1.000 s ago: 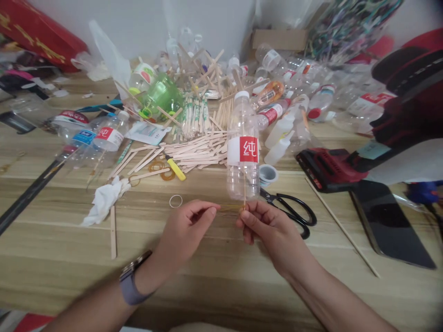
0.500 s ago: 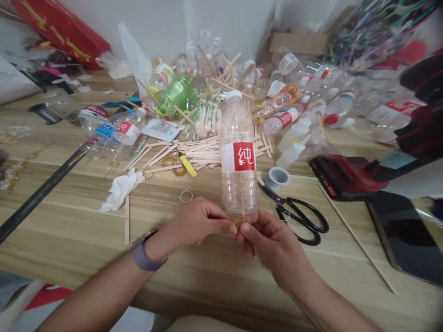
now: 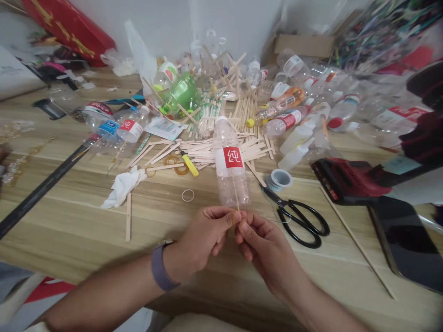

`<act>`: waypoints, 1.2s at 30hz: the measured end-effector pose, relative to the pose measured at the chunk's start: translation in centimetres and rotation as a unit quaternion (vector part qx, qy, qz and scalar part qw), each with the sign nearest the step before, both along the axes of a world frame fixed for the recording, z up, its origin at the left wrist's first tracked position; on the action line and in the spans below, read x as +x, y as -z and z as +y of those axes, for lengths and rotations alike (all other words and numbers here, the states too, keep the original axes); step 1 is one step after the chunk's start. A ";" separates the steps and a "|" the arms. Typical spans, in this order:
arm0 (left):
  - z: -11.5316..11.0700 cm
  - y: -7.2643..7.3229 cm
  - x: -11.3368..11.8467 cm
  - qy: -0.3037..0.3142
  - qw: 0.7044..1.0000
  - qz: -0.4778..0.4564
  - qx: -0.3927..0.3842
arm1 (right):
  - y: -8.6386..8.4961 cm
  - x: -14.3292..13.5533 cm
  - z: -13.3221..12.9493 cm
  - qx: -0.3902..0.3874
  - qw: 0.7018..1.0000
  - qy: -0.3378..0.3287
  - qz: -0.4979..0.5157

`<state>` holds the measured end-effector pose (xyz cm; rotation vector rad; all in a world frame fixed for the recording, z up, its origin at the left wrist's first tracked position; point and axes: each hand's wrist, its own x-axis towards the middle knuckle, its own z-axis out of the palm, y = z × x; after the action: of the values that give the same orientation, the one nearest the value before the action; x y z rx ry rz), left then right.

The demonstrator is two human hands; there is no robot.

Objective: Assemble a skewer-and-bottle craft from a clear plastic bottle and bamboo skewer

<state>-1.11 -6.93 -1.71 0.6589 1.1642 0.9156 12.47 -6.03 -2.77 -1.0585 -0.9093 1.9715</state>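
A clear plastic bottle (image 3: 231, 184) with a white cap and a red-and-white label points away from me, its base toward my hands. A thin tan stick (image 3: 236, 196) shows along the lower part of the bottle and ends at my fingers. My left hand (image 3: 211, 233) is closed, thumb and forefinger pinching the stick's near end. Against it, my right hand (image 3: 261, 237) is closed too, its fingertips pinching at the same spot. Any rubber band between the fingertips is mostly hidden.
Black scissors (image 3: 297, 216) and a spool (image 3: 278, 179) lie right of the bottle. Further right are a red-black power tool (image 3: 349, 180), a phone (image 3: 408, 240) and a long thin stick (image 3: 360, 244). Flat wooden sticks (image 3: 204, 152) and a yellow-handled tool (image 3: 189, 165) lie beyond.
The bottle has tipped slightly left and sits lower in view. My left hand has turned and come in closer, its pinch now on the stick's end; amber rubber band seen there before is now hidden.
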 end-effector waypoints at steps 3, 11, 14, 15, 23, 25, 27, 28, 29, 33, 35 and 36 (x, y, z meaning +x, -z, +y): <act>-0.1 0.0 0.2 -0.017 0.999 -0.031 0.004 | 0.0 -0.2 -0.3 -0.010 0.999 -0.037 0.010; 0.0 0.2 0.2 -0.055 0.998 -0.028 0.012 | -0.6 0.0 -0.8 -0.053 0.995 -0.070 0.039; -0.1 0.3 0.4 -0.041 0.998 -0.048 0.016 | -0.6 0.2 -0.6 -0.073 0.994 -0.076 0.009; -0.1 0.4 0.5 -0.038 0.998 -0.056 0.012 | -0.5 0.2 -0.6 -0.072 0.994 -0.084 -0.001; -0.2 0.4 0.7 -0.060 0.996 -0.057 -0.022 | -0.2 -0.1 -0.9 0.023 0.992 -0.103 -0.061; -0.3 0.4 0.8 -0.056 0.997 -0.053 -0.028 | -0.1 -0.1 -0.9 0.046 0.991 -0.097 -0.081; -0.4 0.4 0.9 -0.061 0.996 -0.056 -0.032 | 0.0 -0.1 -1.0 0.062 0.989 -0.097 -0.090; -0.4 0.4 0.9 -0.064 0.996 -0.060 -0.033 | 0.1 -0.1 -1.0 0.070 0.989 -0.097 -0.092; -0.3 0.4 1.0 -0.066 0.995 -0.065 -0.034 | 0.2 -0.1 -1.1 0.077 0.988 -0.099 -0.094; -0.3 0.3 1.0 -0.068 0.994 -0.079 -0.035 | 0.4 -0.2 -1.0 0.110 0.984 -0.093 -0.106; -0.3 0.3 1.0 -0.066 0.994 -0.083 -0.033 | 0.3 -0.2 -1.0 0.123 0.983 -0.086 -0.105; -0.4 0.3 1.0 -0.065 0.994 -0.081 -0.031 | 0.3 -0.2 -0.9 0.124 0.984 -0.081 -0.101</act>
<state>-0.07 -7.30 -2.06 0.4541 1.0947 1.0188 12.31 -6.96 -3.08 -1.0805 -1.3516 1.8414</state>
